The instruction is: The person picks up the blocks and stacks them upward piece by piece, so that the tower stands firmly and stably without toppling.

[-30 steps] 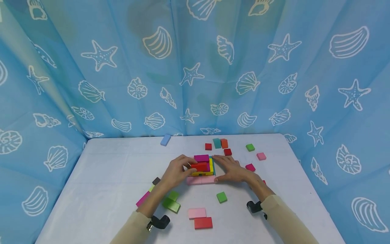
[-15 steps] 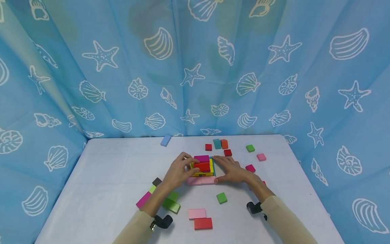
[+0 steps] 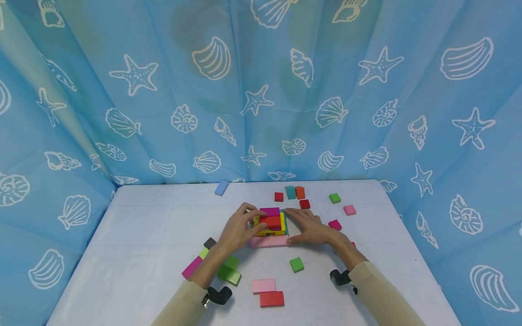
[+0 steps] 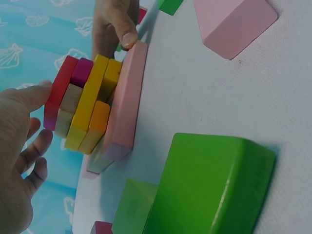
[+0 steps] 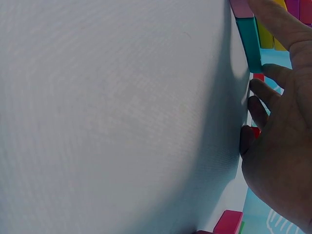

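A layered stack of wooden blocks stands mid-table. Pink blocks (image 3: pixel 279 241) run along its near base, yellow blocks (image 3: pixel 283 220) lie above, and a magenta block (image 3: pixel 270 211) is on top at the back. My left hand (image 3: pixel 235 232) pinches the left end of a red block (image 3: pixel 271 222) lying on top, in front of the magenta one. Seen from the left wrist, the thumb touches the red block's edge. My right hand (image 3: pixel 311 227) rests at the stack's right side, fingers extended. Its thumb touches the pink corner; another fingertip meets a teal block (image 5: pixel 249 45).
Green blocks (image 3: pixel 229 274), a magenta block (image 3: pixel 191 267) and a black block (image 3: pixel 210 243) lie left. In front are a pink block (image 3: pixel 263 285), a red block (image 3: pixel 272 299) and a green block (image 3: pixel 297 264). Several small blocks are scattered behind and right. A blue block (image 3: pixel 221 188) lies far back.
My left hand has shifted the red block slightly to the right on the stack, then stayed nearly still over the last half second. My right hand has kept its place.
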Demonstrator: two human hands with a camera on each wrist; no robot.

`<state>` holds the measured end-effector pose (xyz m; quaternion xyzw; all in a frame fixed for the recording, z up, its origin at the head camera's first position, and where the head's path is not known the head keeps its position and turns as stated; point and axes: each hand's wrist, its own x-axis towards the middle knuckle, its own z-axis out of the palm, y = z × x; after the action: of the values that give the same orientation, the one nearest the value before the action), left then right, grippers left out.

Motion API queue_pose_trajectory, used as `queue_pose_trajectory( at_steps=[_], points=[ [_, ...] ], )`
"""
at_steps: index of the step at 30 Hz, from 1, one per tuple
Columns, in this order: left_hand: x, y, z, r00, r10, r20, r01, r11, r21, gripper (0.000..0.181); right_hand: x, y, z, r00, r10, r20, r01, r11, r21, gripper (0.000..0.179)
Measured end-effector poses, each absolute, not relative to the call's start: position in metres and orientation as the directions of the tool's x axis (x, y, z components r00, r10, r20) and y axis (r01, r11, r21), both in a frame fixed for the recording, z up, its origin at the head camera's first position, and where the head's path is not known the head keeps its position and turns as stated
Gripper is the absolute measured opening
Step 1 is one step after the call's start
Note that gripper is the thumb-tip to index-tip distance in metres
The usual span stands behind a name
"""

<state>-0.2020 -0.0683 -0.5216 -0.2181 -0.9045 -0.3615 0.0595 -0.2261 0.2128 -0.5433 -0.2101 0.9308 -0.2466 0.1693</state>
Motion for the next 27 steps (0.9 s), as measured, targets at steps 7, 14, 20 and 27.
queue_pose_trajectory(
  at_steps=[7,14,20,27],
  points=[
    [-0.2044,-0.0662,-0.5234,-0.888,0.356,0.290,0.459,0.664,0.590,0.049,-0.2257,0.2123,-0.5429,-0.855,-0.470,-0.220,-0.300,0.794,-0.530,0.109],
    [-0.2083,-0.0678,-0.5230,-0.879,0.391,0.272,0.476,0.698,0.535,0.061,-0.2251,0.2120,-0.5419,-0.853,-0.469,-0.229,-0.293,0.793,-0.534,0.109],
    [-0.2088,-0.0692,-0.5230,-0.878,0.393,0.275,0.479,0.687,0.547,0.057,-0.2249,0.2120,-0.5416,-0.851,-0.472,-0.230,-0.296,0.793,-0.533,0.108],
    [-0.2090,-0.0692,-0.5227,-0.882,0.393,0.261,0.469,0.677,0.567,0.058,-0.2254,0.2125,-0.5421,-0.849,-0.474,-0.235,-0.296,0.793,-0.532,0.108]
  ],
)
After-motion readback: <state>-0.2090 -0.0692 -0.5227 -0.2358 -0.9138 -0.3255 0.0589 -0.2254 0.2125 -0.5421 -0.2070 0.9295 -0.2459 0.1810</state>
